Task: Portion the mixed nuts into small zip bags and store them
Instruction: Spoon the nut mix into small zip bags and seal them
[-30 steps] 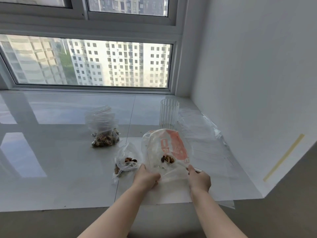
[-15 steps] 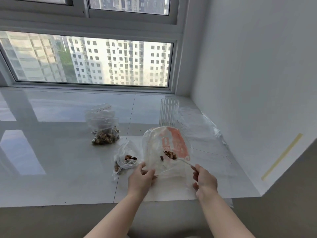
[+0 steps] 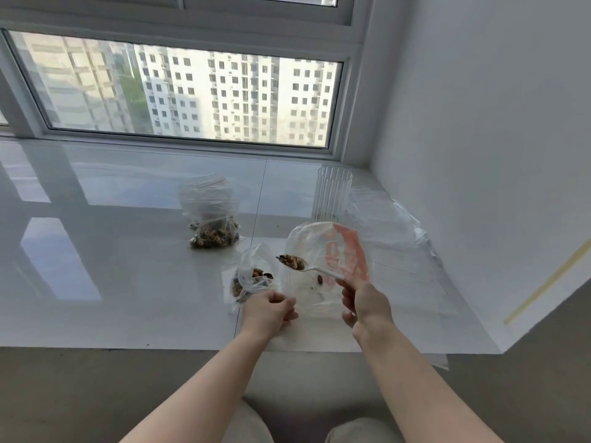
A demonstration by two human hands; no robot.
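Lifted spoon (image 3: 307, 266) of nuts (image 3: 291, 261) beyond right fingers (image 3: 347, 284).

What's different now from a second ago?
The right hand has lifted the white spoon, loaded with nuts, out of the big bag leftward toward the small bag. The left hand stays by the bags; the filled bags and glass haven't moved.

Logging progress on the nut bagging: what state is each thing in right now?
White spoon: loaded with nuts, raised, gripped by the right hand.
Large bag with red print: nearly empty, a few nuts left.
Small zip bag: partly filled, mouth open, gripped by the left hand.
Filled zip bags: piled on the sill, holding nuts; seals too unclear to tell.
Ribbed glass: upright, looks empty.
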